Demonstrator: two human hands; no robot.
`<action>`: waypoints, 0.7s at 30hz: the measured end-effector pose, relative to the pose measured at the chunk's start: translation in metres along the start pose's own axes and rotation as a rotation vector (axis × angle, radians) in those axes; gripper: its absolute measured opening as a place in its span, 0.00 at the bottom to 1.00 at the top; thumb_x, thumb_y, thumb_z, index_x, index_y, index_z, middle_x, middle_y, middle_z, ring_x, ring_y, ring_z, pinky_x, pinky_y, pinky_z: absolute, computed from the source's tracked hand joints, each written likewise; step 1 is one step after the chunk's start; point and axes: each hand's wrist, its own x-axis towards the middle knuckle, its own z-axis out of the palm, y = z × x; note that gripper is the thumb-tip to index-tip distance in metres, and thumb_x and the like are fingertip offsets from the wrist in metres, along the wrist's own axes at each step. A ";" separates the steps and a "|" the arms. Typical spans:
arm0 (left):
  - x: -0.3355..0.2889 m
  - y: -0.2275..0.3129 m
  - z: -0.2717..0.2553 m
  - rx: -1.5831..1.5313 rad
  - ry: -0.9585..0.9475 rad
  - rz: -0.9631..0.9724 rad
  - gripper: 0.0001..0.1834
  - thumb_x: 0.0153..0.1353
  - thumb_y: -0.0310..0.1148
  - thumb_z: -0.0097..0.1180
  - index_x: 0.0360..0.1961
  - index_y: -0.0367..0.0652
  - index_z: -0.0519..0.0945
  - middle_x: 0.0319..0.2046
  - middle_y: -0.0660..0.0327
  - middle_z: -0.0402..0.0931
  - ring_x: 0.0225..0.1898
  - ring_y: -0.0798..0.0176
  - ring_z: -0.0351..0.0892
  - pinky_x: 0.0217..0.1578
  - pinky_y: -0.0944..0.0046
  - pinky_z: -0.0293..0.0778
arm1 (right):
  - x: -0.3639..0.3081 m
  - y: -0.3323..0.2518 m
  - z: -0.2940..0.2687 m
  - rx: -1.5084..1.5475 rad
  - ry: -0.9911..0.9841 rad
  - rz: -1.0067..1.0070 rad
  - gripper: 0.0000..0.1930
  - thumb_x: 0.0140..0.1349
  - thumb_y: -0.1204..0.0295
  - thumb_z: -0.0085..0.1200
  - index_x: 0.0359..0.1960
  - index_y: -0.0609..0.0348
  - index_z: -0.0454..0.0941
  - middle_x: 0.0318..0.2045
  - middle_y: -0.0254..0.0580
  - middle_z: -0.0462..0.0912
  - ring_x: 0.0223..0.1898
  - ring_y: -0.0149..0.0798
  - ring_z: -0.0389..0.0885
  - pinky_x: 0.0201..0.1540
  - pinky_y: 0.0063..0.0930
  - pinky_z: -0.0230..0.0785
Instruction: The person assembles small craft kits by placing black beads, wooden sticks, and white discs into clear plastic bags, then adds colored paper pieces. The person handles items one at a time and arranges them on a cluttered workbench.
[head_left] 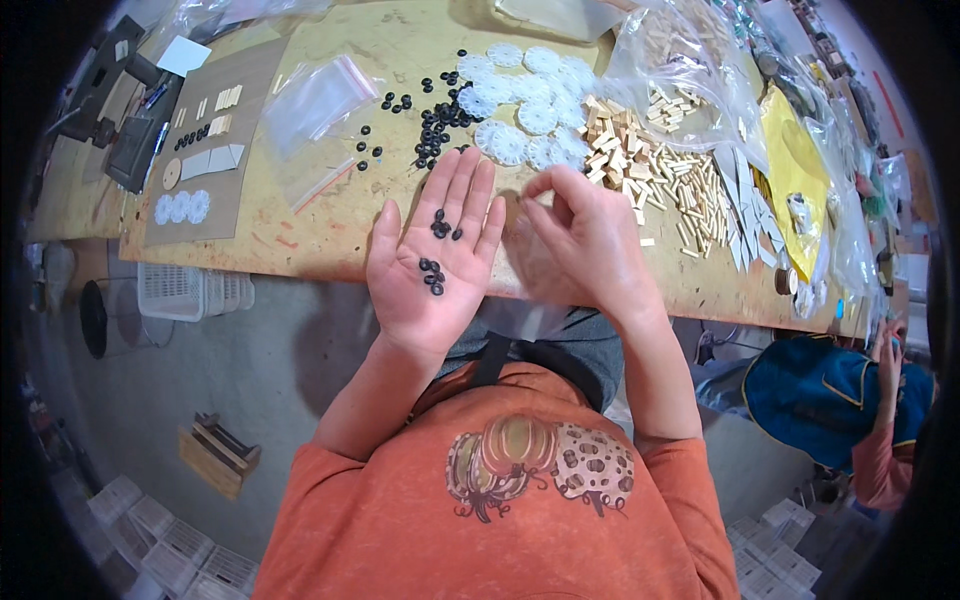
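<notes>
Small, glossy black rings (440,228) dot my spread left hand (458,262), nearer me than the white openwork discs (537,117); my right hand (592,235) curls, any pinch unclear.

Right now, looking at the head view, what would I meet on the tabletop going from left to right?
Black equipment, brown sheet with small parts set out, clear plastic bags, pile of black rings, white gear-like discs, small wooden pieces, pale flat strips, yellow bag.

white plastic basket (190,295) | wooden item (212,462) | blue apron (800,395) | pale crates (172,558)
</notes>
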 end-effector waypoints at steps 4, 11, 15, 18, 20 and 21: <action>-0.002 0.001 0.005 0.000 -0.021 -0.033 0.37 0.76 0.54 0.33 0.76 0.39 0.56 0.77 0.53 0.53 0.78 0.55 0.49 0.76 0.50 0.47 | 0.005 -0.015 0.005 0.021 0.089 -0.006 0.09 0.62 0.68 0.62 0.42 0.51 0.83 0.24 0.48 0.83 0.27 0.50 0.85 0.29 0.40 0.75; -0.003 -0.007 0.009 0.138 -0.082 -0.050 0.43 0.73 0.59 0.41 0.77 0.40 0.51 0.79 0.52 0.46 0.80 0.53 0.41 0.77 0.46 0.41 | -0.055 -0.033 -0.017 -0.058 0.005 -0.361 0.22 0.54 0.77 0.62 0.53 0.53 0.84 0.20 0.36 0.77 0.20 0.38 0.78 0.24 0.31 0.70; -0.001 -0.016 0.012 0.149 -0.131 -0.087 0.45 0.72 0.60 0.41 0.78 0.40 0.48 0.79 0.52 0.44 0.80 0.54 0.39 0.78 0.46 0.38 | -0.075 -0.037 -0.004 -0.185 0.001 -0.515 0.30 0.47 0.72 0.59 0.58 0.48 0.84 0.16 0.27 0.60 0.16 0.28 0.67 0.21 0.26 0.62; -0.002 -0.019 0.017 0.153 -0.139 -0.096 0.46 0.72 0.61 0.41 0.78 0.40 0.47 0.79 0.52 0.43 0.81 0.54 0.37 0.78 0.47 0.37 | -0.079 -0.035 0.003 -0.202 -0.006 -0.538 0.29 0.49 0.71 0.57 0.58 0.47 0.84 0.16 0.25 0.58 0.16 0.27 0.65 0.20 0.25 0.60; -0.003 -0.019 0.018 0.143 -0.142 -0.099 0.46 0.72 0.61 0.41 0.78 0.40 0.47 0.80 0.53 0.42 0.81 0.55 0.37 0.78 0.47 0.36 | -0.079 -0.036 0.003 -0.207 -0.011 -0.543 0.29 0.49 0.71 0.57 0.58 0.47 0.84 0.16 0.25 0.59 0.17 0.26 0.65 0.20 0.25 0.59; -0.004 -0.019 0.018 0.152 -0.141 -0.098 0.46 0.72 0.61 0.41 0.78 0.40 0.47 0.80 0.53 0.42 0.81 0.55 0.37 0.78 0.47 0.36 | -0.079 -0.036 0.003 -0.215 -0.013 -0.545 0.29 0.49 0.71 0.57 0.58 0.47 0.84 0.16 0.25 0.59 0.16 0.26 0.65 0.20 0.25 0.59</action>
